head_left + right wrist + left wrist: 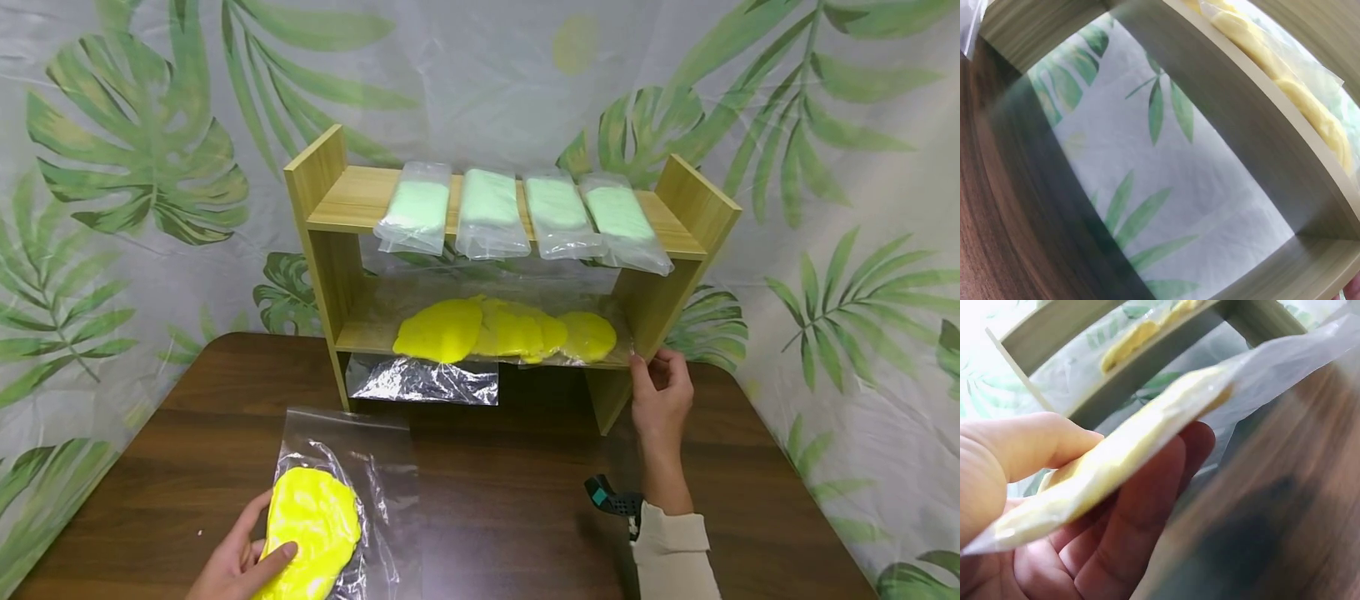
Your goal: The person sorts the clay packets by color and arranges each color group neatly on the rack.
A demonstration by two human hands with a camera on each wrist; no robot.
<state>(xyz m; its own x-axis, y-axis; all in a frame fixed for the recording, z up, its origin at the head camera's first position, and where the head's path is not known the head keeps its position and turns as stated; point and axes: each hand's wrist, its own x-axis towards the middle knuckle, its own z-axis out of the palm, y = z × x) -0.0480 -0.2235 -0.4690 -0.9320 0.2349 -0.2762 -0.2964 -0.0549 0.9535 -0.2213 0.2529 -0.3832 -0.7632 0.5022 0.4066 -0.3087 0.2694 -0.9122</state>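
Note:
My left hand (243, 554) grips a clear plastic bag of flattened yellow putty-like material (313, 525), thumb on top and fingers beneath, in front of the shelf's left side. The left wrist view shows the yellow slab (1129, 440) edge-on between thumb and fingers; the bag's loose end stretches away from the hand. On the right, my right hand (663, 396) holds the front edge of the wooden shelf's (648, 308) side panel, thumb and fingers to either side, near the middle board. Only a bit of finger (1352, 289) shows at the right wrist view's corner.
Several bagged yellow pieces (442, 331) overlap on the middle board, with one clear bag end (423, 382) hanging over its front. Bagged pale green slabs (416, 204) lie along the top board. The shelf stands on a dark wooden table (510, 500) before a leaf-patterned cloth (495, 83).

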